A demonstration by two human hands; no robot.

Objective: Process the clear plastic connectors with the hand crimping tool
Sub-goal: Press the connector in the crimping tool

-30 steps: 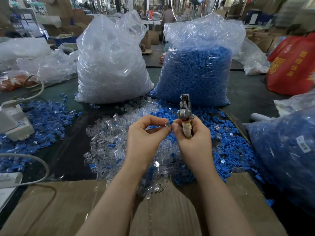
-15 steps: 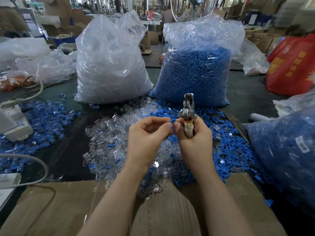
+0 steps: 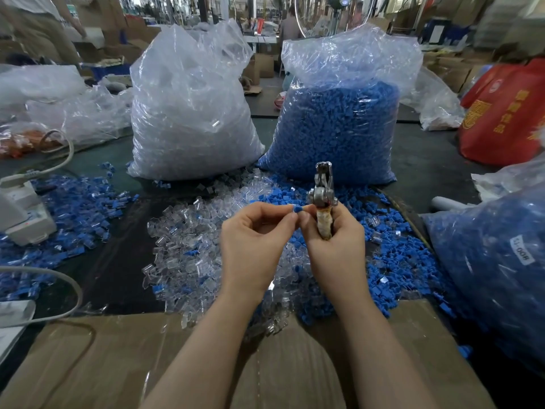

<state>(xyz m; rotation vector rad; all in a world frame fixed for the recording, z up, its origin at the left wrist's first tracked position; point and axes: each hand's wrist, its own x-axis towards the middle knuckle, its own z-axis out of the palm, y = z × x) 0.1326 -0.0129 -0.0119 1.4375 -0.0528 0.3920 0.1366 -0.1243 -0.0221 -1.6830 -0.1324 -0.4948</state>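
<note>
My right hand (image 3: 336, 249) grips the hand crimping tool (image 3: 322, 199) upright by its taped handle, metal jaws pointing up. My left hand (image 3: 253, 240) pinches a small connector piece (image 3: 297, 208) with a blue part, held at the fingertips against my right thumb, just left of the tool. Beneath both hands lies a loose pile of clear plastic connectors (image 3: 188, 249) on the dark table. Blue parts (image 3: 392, 261) are heaped to its right.
A big bag of clear connectors (image 3: 188, 113) and a big bag of blue parts (image 3: 339, 125) stand behind the piles. Another blue-filled bag (image 3: 495, 261) is at right, a red bag (image 3: 507, 113) beyond. A white device (image 3: 20, 214) with cables sits left. Cardboard (image 3: 88, 364) covers the near edge.
The hands have stayed together at the same spot. A blue part now shows at the pinched fingertips; the tool has tilted slightly.
</note>
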